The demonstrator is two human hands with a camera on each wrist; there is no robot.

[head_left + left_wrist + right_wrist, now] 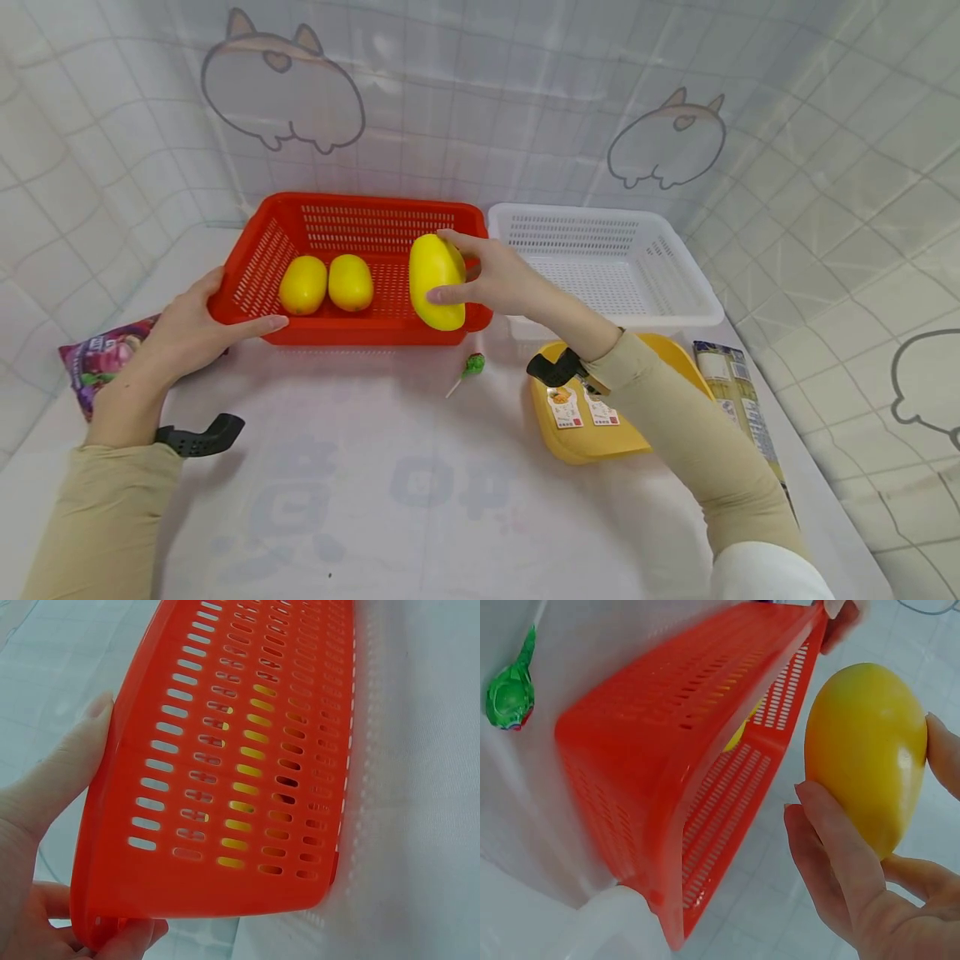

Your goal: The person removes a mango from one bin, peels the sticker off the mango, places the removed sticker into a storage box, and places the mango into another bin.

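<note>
My right hand (504, 277) holds a smooth yellow mango (435, 275) between thumb and fingers, above the right end of the red basket (375, 335). In the right wrist view, that mango (866, 750) has a faint green tinge and is clear of the basket rim. My left hand (183, 332) grips the basket's left front corner. The left wrist view shows its thumb on one side of the rim (105, 780) and fingers curled round the other. Two yellow fruits (303, 286) (350, 283) lie side by side inside the basket, towards the left.
A white basket (600, 320) stands right of the red one. In front of it sits a yellow container (573, 437) with stickers, partly under my right forearm. A green lollipop (474, 363) lies centrally. A purple packet (105, 354) is at left, another packet (738, 387) at right.
</note>
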